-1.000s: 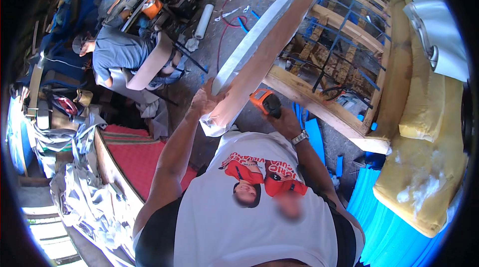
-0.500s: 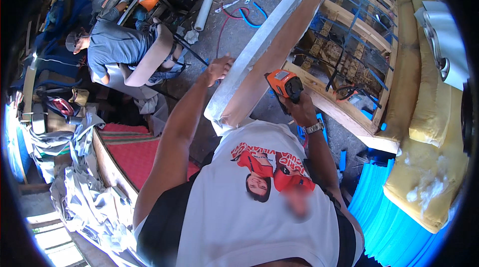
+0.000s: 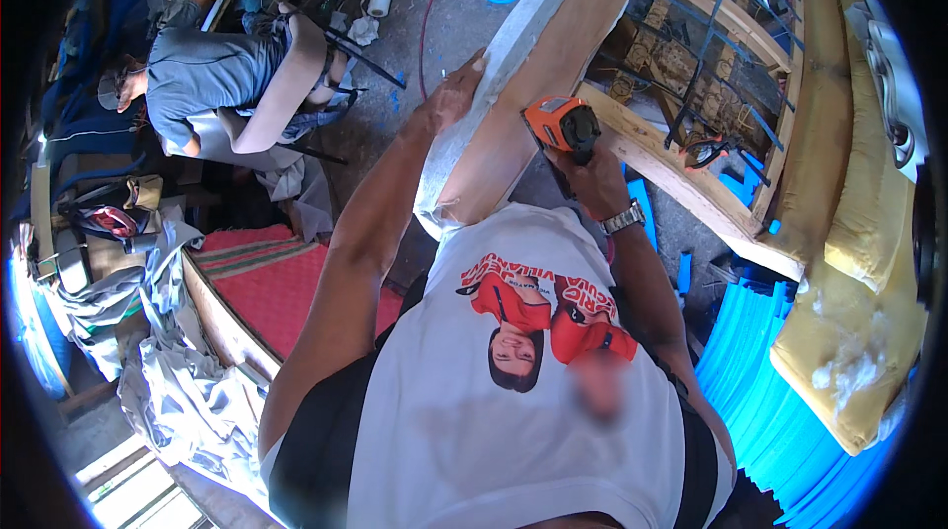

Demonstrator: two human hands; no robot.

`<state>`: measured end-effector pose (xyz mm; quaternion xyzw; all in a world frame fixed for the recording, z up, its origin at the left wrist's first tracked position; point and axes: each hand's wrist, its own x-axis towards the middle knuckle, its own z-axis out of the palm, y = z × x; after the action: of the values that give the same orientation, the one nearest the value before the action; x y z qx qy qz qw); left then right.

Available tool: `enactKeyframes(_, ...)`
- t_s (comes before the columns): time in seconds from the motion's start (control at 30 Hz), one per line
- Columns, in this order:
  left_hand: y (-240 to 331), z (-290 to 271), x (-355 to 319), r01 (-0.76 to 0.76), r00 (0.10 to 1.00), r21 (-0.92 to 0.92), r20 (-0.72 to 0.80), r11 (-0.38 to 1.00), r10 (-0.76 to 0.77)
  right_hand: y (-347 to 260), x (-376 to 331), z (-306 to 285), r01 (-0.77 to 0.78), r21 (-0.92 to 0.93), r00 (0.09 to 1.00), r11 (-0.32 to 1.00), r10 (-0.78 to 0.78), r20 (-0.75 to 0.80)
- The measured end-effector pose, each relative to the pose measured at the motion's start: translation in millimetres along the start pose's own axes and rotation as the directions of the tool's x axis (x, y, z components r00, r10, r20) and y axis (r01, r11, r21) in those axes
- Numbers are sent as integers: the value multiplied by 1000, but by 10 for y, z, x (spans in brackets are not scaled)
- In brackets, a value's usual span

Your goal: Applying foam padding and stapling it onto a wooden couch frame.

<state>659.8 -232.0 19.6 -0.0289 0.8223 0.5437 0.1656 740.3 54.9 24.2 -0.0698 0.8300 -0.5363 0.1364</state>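
A long panel point(image 3: 538, 75) stands on edge in front of me, brown on its right face, with whitish cloth along its left side and near end. That near end rests against my white shirt. My left hand point(image 3: 456, 96) holds the panel's left side, its fingertips partly hidden at the cloth. In my right hand point(image 3: 591, 183) is an orange-and-black staple gun point(image 3: 561, 124), gripped by its handle. The gun's nose points toward the panel's brown face; I cannot tell whether it touches. A watch point(image 3: 622, 219) is on my right wrist.
Wooden frame with blue-and-black webbing point(image 3: 681, 154) lies right of the panel. Yellow foam cushions point(image 3: 839, 351) and blue strips point(image 3: 746, 381) are farther right. Another person point(image 3: 217, 84) works at left. Red cloth point(image 3: 262, 282) and heaped grey fabric point(image 3: 183, 386) lie nearer; a red hose point(image 3: 427, 35) crosses the floor.
My left hand has moved farther along the panel and closer against its side. The staple gun stays in my right hand beside the brown face. The whole view has shifted slightly.
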Motion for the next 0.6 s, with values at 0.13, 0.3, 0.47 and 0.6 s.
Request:
enactKeyframes(0.13,21,64,-243,-149,986,232,-38,961,162,-32,39,-56,-30,-79,999,996,32,25)
enactKeyframes(0.3,50,152,-444,-170,973,421,-72,891,220,50,54,-117,-21,-58,998,998,25,61)
enactKeyframes(0.47,-14,169,-467,-176,967,511,-70,842,245,31,106,-209,191,345,978,919,-210,16)
enactKeyframes(0.6,-21,139,-447,-175,973,472,-55,864,226,-14,150,-276,37,380,995,924,-68,69)
